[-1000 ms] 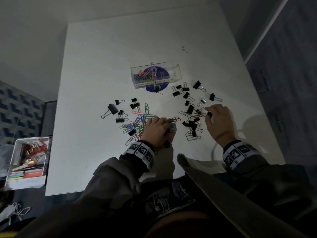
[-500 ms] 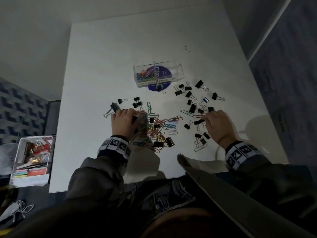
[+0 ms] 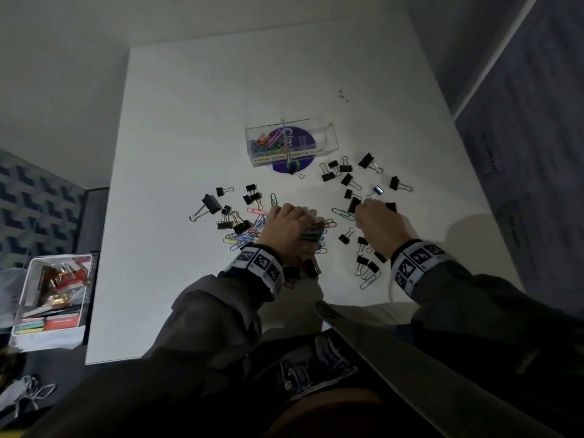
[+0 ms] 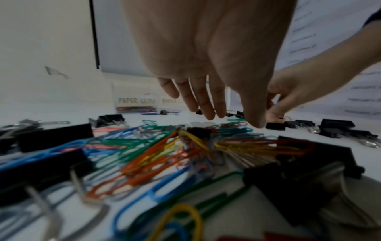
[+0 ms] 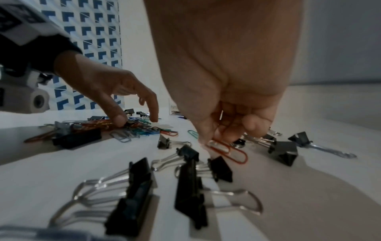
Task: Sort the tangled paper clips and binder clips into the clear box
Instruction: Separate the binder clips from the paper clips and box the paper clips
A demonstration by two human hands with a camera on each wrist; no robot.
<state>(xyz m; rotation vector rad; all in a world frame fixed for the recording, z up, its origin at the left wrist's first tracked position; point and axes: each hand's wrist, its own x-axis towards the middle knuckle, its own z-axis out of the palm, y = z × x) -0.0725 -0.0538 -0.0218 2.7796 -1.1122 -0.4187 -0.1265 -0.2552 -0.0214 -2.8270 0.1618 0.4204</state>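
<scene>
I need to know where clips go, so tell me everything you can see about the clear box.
The clear box is a see-through, plastic-looking oblong standing on the white table, partly over a purple disc. A divider splits it: the left side, labelled PAPER CLIPS, holds coloured paper clips; the right, labelled BINDER CLIPS, looks empty. No hand touches it.

We're over a white rectangular table (image 3: 189, 128): a clear plastic two-compartment box (image 3: 328, 137) sits mid-table, black metal binder clips (image 3: 366, 160) scattered near it, and a tangle of coloured wire paper clips (image 4: 144, 151) lies closer in.
</scene>
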